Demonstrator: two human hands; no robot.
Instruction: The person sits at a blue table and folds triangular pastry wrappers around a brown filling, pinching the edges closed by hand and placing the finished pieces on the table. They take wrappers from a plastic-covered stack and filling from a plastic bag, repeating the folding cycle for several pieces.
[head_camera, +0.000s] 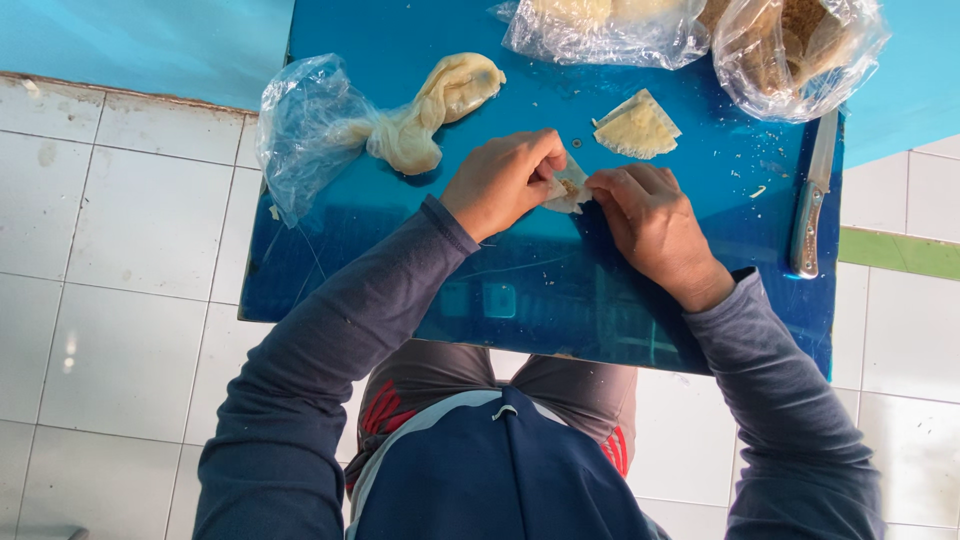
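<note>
Fingertips of both hands meet right at the centre of the glossy blue tabletop, pinched onto a small pale folded pastry wrapper with a speck of brownish filling showing at its open edge. The left hand curls over it from the left, thumb and forefingers closed on the wrapper's near corner; the right hand presses in from the other side, fingers bunched together on the wrapper's right edge, and the piece sits just on the table surface between them. Both arms come up in grey-blue long sleeves. Out beyond the right hand, near it, lies a finished pale yellow triangular pastry, flat on the blue. To the left of the left hand, a twisted lump of cream-coloured dough trails out of a crumpled clear plastic bag. At the far edge sit two more clear plastic bags, one with pale contents, one with brown crumbly filling. Along the right edge, well apart from the hands, a metal-handled knife lies lengthwise. Crumbs dot the surface; white floor tiles spread around.
</note>
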